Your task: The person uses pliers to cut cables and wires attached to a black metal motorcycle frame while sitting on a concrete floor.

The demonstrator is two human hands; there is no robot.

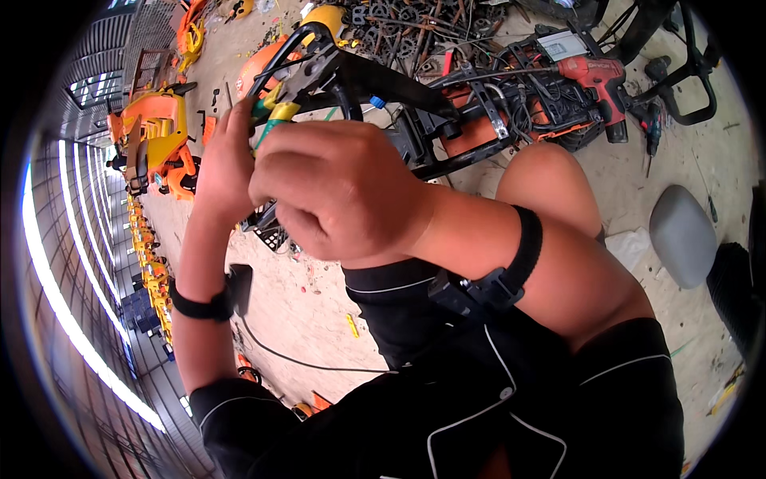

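Observation:
My right hand [343, 191] is closed around the green-and-yellow handles [279, 112] of a hand tool. My left hand [227, 164] is closed at the same handles, partly hidden by my right hand. The tool's dark metal head [307, 76] is at a black tubular frame [351, 104] with a flat black plate and a blue cap [377, 102]. My bare knee [546, 172] is beside the frame.
A red power drill [594, 80] lies on black-and-orange machinery. A smaller drill [652, 128] and a grey pad [681, 235] are at the right. A metal scrap pile [415, 28] lies at the top. Several yellow-orange machines [155, 136] line the left.

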